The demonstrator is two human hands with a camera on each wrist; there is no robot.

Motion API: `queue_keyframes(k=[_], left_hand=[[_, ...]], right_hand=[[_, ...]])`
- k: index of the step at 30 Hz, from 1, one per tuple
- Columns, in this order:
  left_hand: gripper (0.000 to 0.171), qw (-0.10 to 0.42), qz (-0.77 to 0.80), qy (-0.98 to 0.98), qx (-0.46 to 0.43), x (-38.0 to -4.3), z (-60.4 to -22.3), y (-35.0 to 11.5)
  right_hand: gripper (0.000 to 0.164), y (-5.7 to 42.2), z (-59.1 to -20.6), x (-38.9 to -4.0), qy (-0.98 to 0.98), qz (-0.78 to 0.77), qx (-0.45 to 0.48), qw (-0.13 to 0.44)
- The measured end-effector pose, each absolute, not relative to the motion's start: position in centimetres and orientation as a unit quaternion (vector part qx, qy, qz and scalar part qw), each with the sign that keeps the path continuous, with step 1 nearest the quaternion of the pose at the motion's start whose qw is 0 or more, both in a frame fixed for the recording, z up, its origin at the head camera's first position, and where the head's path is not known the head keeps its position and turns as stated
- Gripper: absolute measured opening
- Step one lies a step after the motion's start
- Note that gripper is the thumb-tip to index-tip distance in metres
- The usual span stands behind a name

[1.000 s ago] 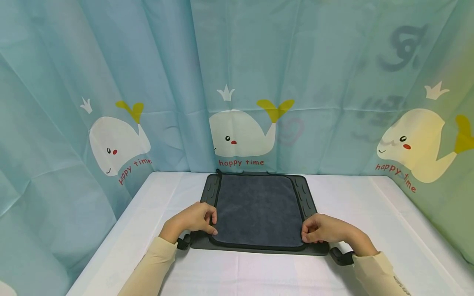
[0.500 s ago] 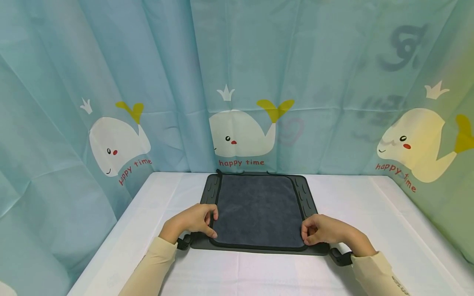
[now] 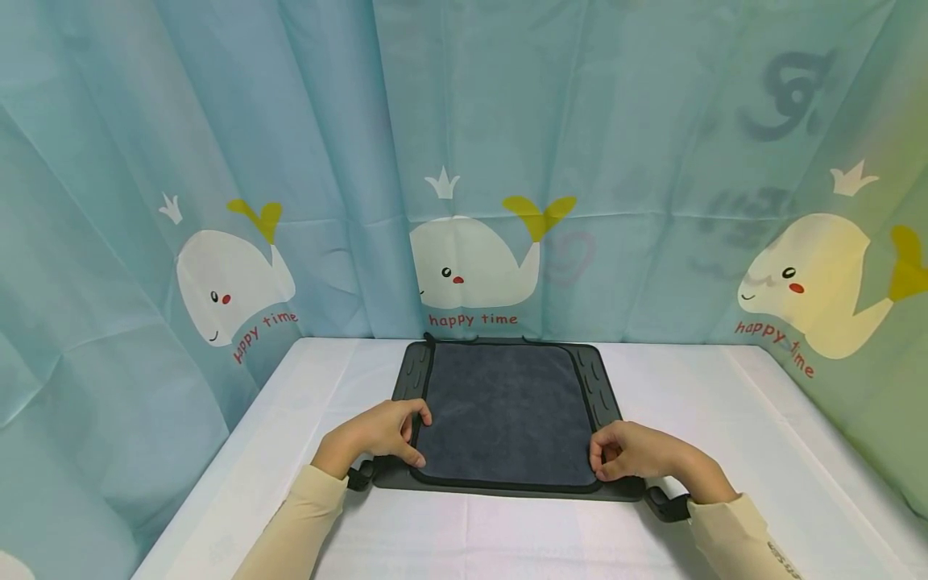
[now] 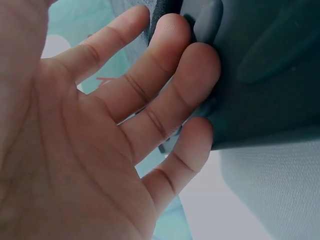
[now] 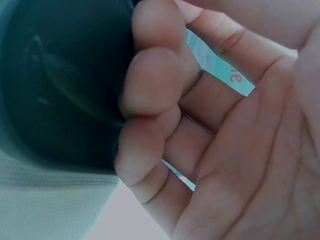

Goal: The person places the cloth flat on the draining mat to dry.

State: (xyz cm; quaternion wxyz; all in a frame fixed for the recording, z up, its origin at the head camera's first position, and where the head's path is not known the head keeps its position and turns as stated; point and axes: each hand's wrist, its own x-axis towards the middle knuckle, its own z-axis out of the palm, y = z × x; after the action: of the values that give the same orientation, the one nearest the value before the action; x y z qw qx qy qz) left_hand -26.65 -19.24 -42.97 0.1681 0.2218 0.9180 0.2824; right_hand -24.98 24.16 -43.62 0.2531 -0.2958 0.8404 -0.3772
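Observation:
A dark grey cloth (image 3: 505, 411) with a black edge lies flat on a black tray-like board (image 3: 597, 387) with ridged sides. At the cloth's near left edge is my left hand (image 3: 377, 431), thumb and forefinger spread apart. In the left wrist view its other fingers are loosely bent, their fingertips (image 4: 197, 70) against the board's ridged side. My right hand (image 3: 641, 449) pinches the cloth's near right corner between thumb and forefinger. The right wrist view shows its other fingers (image 5: 152, 82) curled against the board; the thumb tip is hidden there.
The board rests on a white-covered table (image 3: 710, 403). A blue-green curtain (image 3: 638, 161) with whale prints hangs behind it and along both sides. Black straps (image 3: 667, 504) sit at both wrists.
My left forefinger has moved away from the thumb, widening the gap between them. The right hand, cloth and board have stayed nearly still.

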Motion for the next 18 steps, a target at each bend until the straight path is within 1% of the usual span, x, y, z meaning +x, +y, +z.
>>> queue_keyframes(k=[7,12,15,18], left_hand=[[0.053,0.172,0.287,0.916,0.222,-26.8,-42.9,-19.2],[0.044,0.165,0.287,0.914,0.235,-26.9,-42.8,-19.3],[0.036,0.151,0.285,0.917,0.235,-27.0,-42.7,-19.3],[0.026,0.115,0.277,0.927,0.224,-27.1,-42.7,-19.4]], right_hand=[[0.009,24.3,-43.5,-24.9,0.841,-0.378,-0.295,0.251],[0.007,25.0,-43.4,-25.1,0.831,-0.389,-0.309,0.249],[0.01,25.7,-43.1,-25.2,0.832,-0.398,-0.308,0.234],[0.013,26.3,-42.6,-25.2,0.841,-0.4,-0.296,0.212]])
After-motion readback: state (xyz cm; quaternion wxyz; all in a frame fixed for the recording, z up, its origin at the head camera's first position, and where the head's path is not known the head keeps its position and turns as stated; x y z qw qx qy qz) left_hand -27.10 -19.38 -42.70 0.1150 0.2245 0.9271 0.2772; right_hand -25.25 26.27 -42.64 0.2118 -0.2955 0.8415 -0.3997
